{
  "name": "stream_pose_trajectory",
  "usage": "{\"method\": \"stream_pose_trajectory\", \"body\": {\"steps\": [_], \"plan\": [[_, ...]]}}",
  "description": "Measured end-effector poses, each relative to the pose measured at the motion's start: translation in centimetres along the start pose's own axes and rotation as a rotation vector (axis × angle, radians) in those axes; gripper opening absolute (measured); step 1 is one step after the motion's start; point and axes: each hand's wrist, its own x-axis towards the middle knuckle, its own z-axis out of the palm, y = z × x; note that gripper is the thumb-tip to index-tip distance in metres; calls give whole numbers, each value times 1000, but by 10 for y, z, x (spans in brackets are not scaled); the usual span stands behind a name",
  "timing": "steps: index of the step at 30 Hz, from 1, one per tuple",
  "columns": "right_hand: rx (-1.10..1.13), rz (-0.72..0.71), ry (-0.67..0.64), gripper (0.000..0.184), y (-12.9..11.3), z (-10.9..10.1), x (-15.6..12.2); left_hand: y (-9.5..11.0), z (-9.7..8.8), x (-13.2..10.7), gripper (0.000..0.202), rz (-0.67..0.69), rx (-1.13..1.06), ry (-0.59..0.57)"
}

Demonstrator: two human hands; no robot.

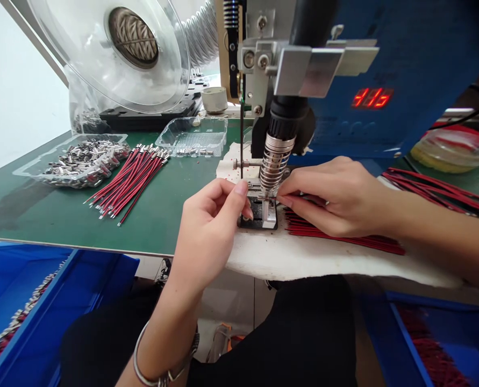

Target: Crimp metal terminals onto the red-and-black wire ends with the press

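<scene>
My left hand [211,226] is curled in a pinch at the left side of a small black and metal fixture [260,214] under the machine's ribbed metal nozzle [275,161]; what the fingertips hold is too small to make out. My right hand [331,196] reaches in from the right, fingers pressed together at the fixture, resting on a bundle of red and black wires [344,236]. Both hands lie over a white cloth pad [304,258].
A blue machine [384,64] with a red digit display [372,98] stands behind. On the green mat [41,209] lie finished red wires [130,180], a tray of metal terminals [81,158], a clear tray [194,137]. A clear reel [118,48] hangs top left. Blue bins [29,301] sit below.
</scene>
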Motion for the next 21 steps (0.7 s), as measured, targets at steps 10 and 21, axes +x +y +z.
{"method": "stream_pose_trajectory", "body": {"steps": [10, 21], "plan": [[-5, -3, 1, 19, 0, 1, 1, 1, 1, 2, 44, 0, 1, -2], [-135, -42, 83, 15, -1, 4, -2, 3, 2, 1, 44, -23, 47, 25]]}}
